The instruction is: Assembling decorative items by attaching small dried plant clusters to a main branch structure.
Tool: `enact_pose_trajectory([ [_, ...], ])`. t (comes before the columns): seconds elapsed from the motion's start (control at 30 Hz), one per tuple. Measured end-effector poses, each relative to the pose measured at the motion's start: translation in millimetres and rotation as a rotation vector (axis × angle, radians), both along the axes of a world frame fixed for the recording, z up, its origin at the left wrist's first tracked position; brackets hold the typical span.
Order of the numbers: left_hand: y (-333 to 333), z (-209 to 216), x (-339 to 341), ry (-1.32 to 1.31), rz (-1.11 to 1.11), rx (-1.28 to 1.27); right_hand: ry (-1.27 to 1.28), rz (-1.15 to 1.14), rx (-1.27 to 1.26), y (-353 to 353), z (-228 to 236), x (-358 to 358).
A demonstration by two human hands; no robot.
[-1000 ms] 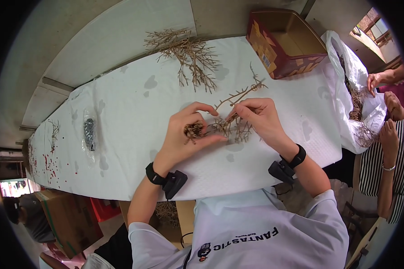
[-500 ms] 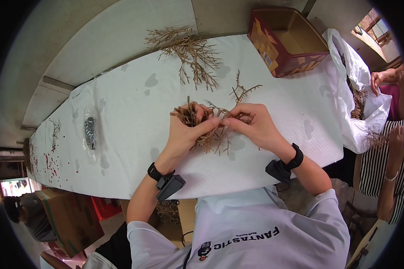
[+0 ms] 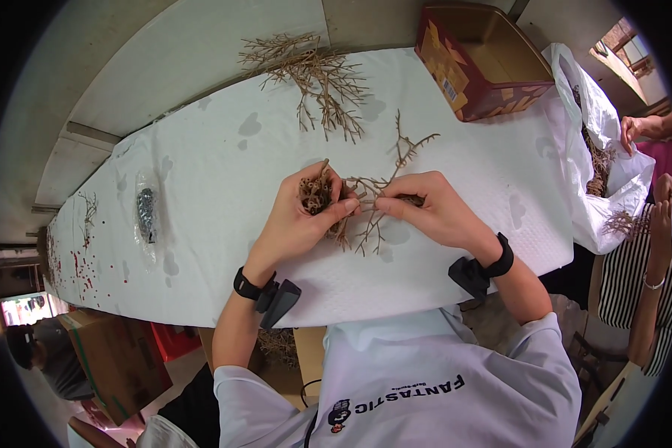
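Over the middle of the white-covered table, my left hand is closed around a bundle of dry brown twigs, their cut ends poking up past the fingers. A few thin tips hang out below that hand. To its right, my right hand pinches a branching dry twig between thumb and fingers. Its forked top rises above the knuckles, and side shoots spread into the gap between both hands. What lies inside the right palm is mostly hidden.
Loose dry branches lie at the table's back edge. A maroon and gold box stands back right, beside a white plastic bag of twigs. A clear-wrapped dark item and red bits lie left. Other people's hands are at far right.
My left hand has turned and drawn slightly left, its fingers now wrapped more tightly round the bundle. A wider gap shows between my hands, with the right hand's twig standing clearer.
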State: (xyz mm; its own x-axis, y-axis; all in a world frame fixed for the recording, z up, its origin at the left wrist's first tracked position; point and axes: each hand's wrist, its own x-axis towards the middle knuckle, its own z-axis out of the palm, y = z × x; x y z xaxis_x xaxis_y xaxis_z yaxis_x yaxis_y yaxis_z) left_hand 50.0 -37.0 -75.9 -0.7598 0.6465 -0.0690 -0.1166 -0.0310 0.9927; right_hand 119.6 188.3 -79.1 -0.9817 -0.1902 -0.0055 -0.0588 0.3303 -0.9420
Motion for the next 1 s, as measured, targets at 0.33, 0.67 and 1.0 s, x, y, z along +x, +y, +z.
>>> enact_pose_trajectory([
  [0.33,-14,7,-5,0.041,-0.202,-0.145,0.095,0.26,0.128,16,25,0],
  [0.67,-68,4,-35,0.06,-0.062,-0.341,0.173,-0.109,0.075,97,15,-1],
  [1.0,-22,3,-19,-0.085,0.161,0.083,-0.268,-0.102,-0.368,38,13,-5],
])
